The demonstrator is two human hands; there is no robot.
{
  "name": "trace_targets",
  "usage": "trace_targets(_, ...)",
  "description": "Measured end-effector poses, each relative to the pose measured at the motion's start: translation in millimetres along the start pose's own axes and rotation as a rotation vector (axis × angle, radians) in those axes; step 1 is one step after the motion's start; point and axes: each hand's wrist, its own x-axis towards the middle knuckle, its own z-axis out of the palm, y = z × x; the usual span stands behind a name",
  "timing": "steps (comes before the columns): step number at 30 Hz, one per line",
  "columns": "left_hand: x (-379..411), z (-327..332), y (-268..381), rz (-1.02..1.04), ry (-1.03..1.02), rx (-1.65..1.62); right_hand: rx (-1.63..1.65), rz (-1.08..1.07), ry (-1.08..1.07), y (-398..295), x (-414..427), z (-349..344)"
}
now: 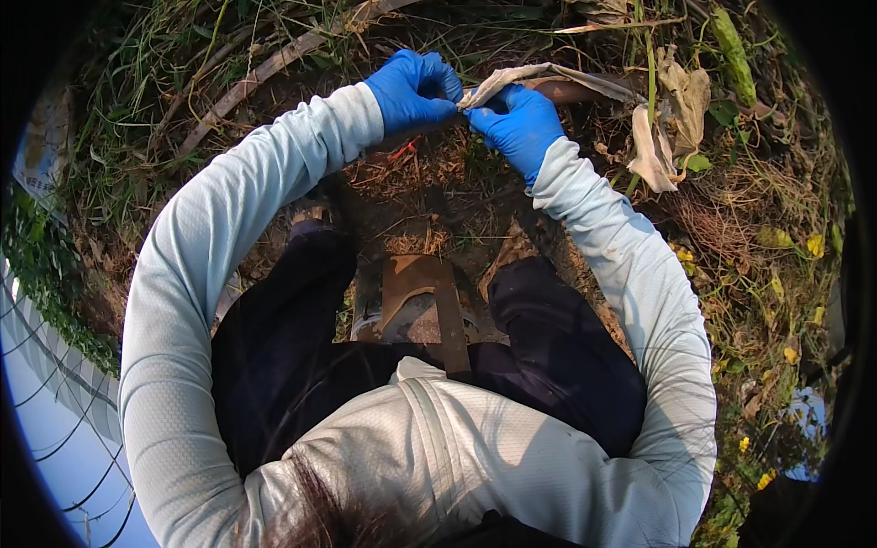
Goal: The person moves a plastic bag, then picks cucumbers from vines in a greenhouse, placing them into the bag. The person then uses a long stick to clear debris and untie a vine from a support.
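Observation:
My left hand [414,92], in a blue glove, pinches the end of a pale cloth strip [548,70] at the top middle. Close against it, my right hand [517,127], gloved in blue too, grips the same strip near that end. From there the strip arches to the right over a brown pole [575,91] and hangs down in folds beside a green stem [651,68]. What the fingertips hold between them is partly hidden. A small red piece [405,148] lies below my left hand.
Dry leaves [687,96] and a long green bumpy fruit [733,58] hang at the upper right. A curved wooden strip [253,79] crosses the grass at the upper left. Tangled vines with yellow flowers [815,244] cover the right side. A brown board [418,274] stands between my legs.

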Motion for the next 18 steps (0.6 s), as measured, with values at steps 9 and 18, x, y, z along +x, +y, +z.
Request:
trace_targets(9, 0.6, -0.7, 5.8, 0.154, 0.044, 0.181, 0.055, -0.11, -0.007, 11.9, -2.1, -0.1)
trace_targets(18, 1.7, 1.8, 15.8, 0.139, 0.103, 0.409, -0.135, -0.08, 0.051, -4.5, -5.3, 0.0)
